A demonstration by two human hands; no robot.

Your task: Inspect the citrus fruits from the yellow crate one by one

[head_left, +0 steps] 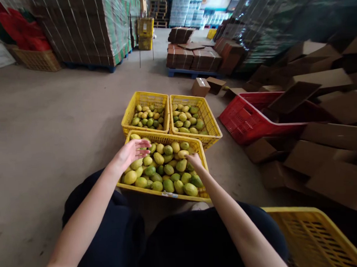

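A yellow plastic crate [204,158] full of green and yellow lemons [158,158] stands on the floor just in front of my knees. My left hand [133,151] is over its left side, fingers spread apart, with nothing in it. At the crate's right side, my right hand [194,160] has its fingertips on a pale yellow lemon [183,154]; the far fingers are hidden behind the hand. Against the far side of this crate stand two more yellow crates, a left one [124,122] and a right one [215,125], both partly filled with lemons.
A red crate [237,120] and a heap of open cardboard boxes [326,153] lie to the right. Another yellow crate [315,226] is beside my right leg. Flattened cartons [192,57] lie on a blue pallet [190,73] farther back. Wrapped stacks [80,31] stand behind.
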